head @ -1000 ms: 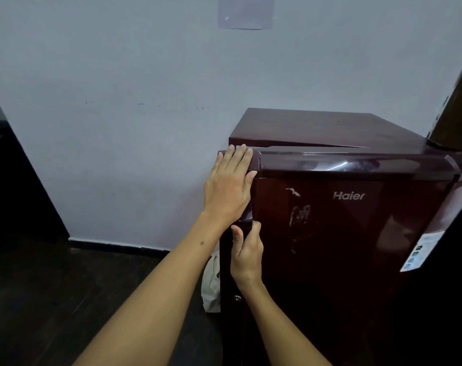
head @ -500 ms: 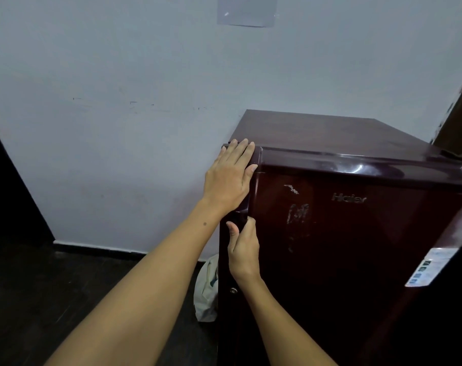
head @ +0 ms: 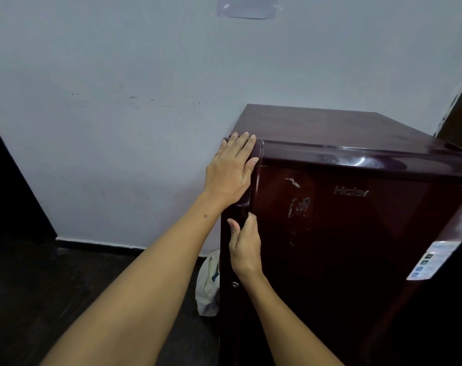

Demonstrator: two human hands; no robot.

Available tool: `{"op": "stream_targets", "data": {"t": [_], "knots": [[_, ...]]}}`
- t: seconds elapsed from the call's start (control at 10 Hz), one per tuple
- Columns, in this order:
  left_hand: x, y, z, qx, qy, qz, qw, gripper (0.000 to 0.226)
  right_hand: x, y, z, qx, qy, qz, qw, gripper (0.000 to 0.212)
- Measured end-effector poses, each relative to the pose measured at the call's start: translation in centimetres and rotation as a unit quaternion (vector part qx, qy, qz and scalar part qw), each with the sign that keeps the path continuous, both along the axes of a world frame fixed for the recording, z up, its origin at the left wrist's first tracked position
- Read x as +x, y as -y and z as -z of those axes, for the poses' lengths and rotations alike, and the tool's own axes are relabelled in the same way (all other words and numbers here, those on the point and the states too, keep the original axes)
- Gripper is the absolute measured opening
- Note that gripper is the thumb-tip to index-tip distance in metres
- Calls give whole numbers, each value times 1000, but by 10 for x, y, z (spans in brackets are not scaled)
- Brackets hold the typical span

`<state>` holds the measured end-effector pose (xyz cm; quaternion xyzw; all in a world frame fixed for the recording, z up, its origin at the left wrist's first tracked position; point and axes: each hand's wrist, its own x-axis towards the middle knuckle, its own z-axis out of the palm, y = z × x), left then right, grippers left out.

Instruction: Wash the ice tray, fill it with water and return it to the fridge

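A dark maroon fridge (head: 356,247) stands against the wall, its door (head: 330,260) facing me. My left hand (head: 231,171) lies flat, fingers straight, on the door's top left corner. Just below it, my right hand (head: 244,245) grips the door's left edge, thumb on the side and fingers curled onto the front. No ice tray is in view, and the inside of the fridge is hidden.
A pale wall (head: 145,128) runs behind and to the left of the fridge. A white plastic bag (head: 208,283) sits on the dark floor (head: 52,299) beside the fridge's left side. A dark opening lies at far left.
Both hands keep their places on the door's left edge. The door's top edge now sits closer against the fridge body, and the view has shifted slightly.
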<state>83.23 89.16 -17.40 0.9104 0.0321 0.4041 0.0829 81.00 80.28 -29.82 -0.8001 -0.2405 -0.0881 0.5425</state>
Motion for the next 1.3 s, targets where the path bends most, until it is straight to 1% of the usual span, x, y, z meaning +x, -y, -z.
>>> {"op": "stream_targets", "data": {"t": [0.2, 0.5, 0.7, 0.8, 0.9, 1.0, 1.1, 1.2, 1.3], "knots": [[-2, 1, -3, -10, -19, 6, 1000, 48, -1, 2, -1, -3, 10, 2, 1000, 43], [-3, 1, -6, -21, -26, 12, 999, 48, -3, 6, -3, -17, -9, -3, 1000, 48], [-4, 3, -7, -22, -45, 7, 999, 49, -5, 5, -9, -30, -25, -1, 999, 45], [-7, 7, -8, -23, -71, -4, 997, 52, -7, 7, -15, -49, -49, -5, 998, 41], [-14, 18, -11, -46, -108, -11, 993, 59, -7, 14, -28, -70, -90, -31, 993, 32], [-35, 29, -12, -76, -117, 5, 990, 59, -6, 30, -40, -103, -116, -47, 987, 43], [-67, 35, 5, -94, -82, -9, 992, 54, -13, 51, -48, -95, -64, -7, 993, 43], [-94, 45, 34, -122, -84, -14, 989, 54, -24, 66, -49, -80, -8, 18, 997, 42], [-111, 56, 58, -161, -117, -10, 980, 53, -33, 74, -51, -64, 12, 35, 997, 41]]}}
